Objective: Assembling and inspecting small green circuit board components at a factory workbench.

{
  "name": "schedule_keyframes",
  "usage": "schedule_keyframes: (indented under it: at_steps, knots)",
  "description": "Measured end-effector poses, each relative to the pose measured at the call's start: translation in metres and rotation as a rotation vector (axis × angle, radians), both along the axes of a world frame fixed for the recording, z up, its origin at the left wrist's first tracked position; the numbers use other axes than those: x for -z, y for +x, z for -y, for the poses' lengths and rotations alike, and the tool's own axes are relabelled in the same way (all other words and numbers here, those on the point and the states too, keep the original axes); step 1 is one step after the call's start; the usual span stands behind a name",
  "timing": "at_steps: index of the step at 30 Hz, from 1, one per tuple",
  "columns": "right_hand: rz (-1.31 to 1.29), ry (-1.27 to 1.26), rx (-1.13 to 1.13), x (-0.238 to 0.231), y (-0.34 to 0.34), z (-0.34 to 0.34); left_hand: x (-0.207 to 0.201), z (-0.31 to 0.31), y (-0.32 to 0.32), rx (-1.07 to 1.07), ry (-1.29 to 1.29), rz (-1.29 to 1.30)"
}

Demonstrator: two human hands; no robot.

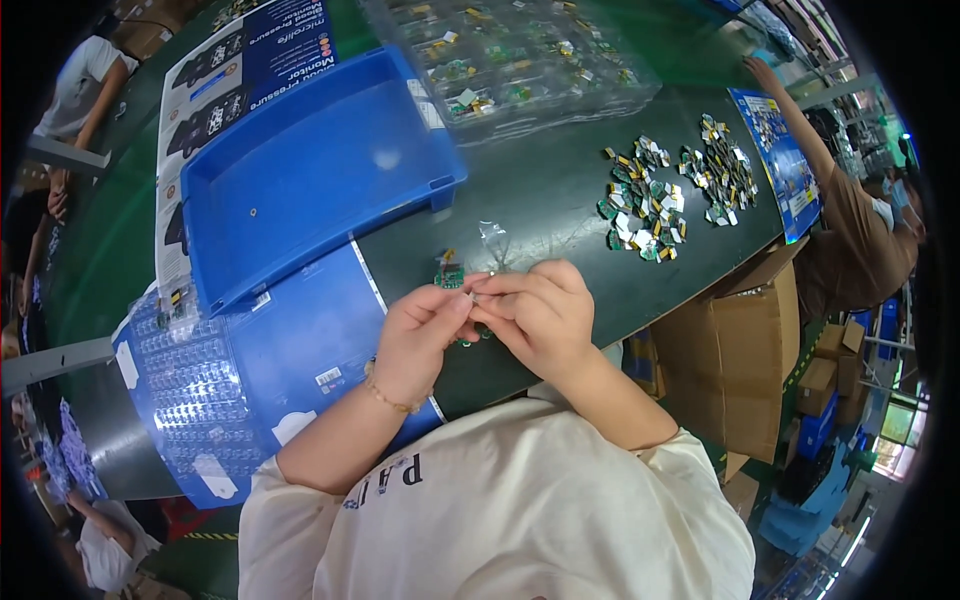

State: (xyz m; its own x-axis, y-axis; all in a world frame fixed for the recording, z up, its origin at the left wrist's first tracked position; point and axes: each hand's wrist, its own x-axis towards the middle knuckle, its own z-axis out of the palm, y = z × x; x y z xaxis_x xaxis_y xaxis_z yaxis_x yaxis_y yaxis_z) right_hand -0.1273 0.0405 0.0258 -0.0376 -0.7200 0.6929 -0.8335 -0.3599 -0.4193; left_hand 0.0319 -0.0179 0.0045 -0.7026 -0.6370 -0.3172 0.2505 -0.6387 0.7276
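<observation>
My left hand (420,328) is closed in a pinch on a small green circuit board (451,276), which has a yellow-brown piece at its top end. My right hand (543,318) meets it, thumb and fingertips pressed together at a tiny pale part beside the board; the fingers mostly cover that part. Below the fingertips, bits of green board show on the dark table (560,190). A thin transparent plastic scrap (492,236) lies just beyond my hands.
A blue plastic tray (300,170) stands left, near a transparent blister tray (195,400). Stacked transparent trays (540,60) of boards lie at the back. Two heaps of boards, one nearer (645,205) and one farther (722,175), sit right. A cardboard box (725,360) adjoins the table; co-workers are around.
</observation>
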Motion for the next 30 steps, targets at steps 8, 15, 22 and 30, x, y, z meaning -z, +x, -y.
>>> schedule_keyframes:
  at_steps: [8, 15, 22, 30]
  knots:
    - [0.126, 0.125, -0.151, 0.003, -0.015, 0.0, -0.003, 0.004, -0.003, 0.009, 0.034, 0.01]
    - [0.189, 0.285, -0.405, -0.009, -0.024, 0.012, -0.009, 0.008, -0.004, -0.155, 0.102, -0.023]
    - [0.1, 0.079, -0.225, -0.024, -0.009, 0.073, -0.006, 0.013, -0.003, -0.214, 0.148, -0.06]
    - [-0.057, 0.232, -0.032, -0.029, -0.002, 0.071, 0.002, 0.007, -0.002, -0.203, -0.072, 0.068]
